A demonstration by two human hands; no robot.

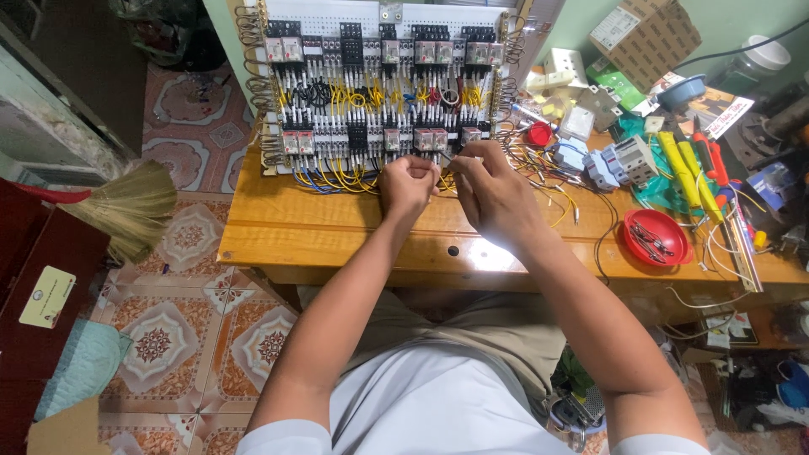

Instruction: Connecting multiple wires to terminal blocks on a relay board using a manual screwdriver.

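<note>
Both hands at the lower edge of the relay panel [379, 93], which stands upright at the back of the wooden tabletop [320, 236]: left hand [408, 184] clenched in a fist-like grip, right hand [491, 192] just beside it with fingertips [468, 152] pinched up by the bottom row of relays. Looks like a thin wire [445, 162] runs between the two hands, but it's too small to tell which hand actually grips it. Red bowl [656, 237] of small parts and yellow-handled tools [684, 168] sit off to the right, broom [126, 206] on the floor to the left.

glossy varnished wood workbench [278, 227]; shiny plastic red dish [656, 238]; rough straw broom [126, 206].
</note>
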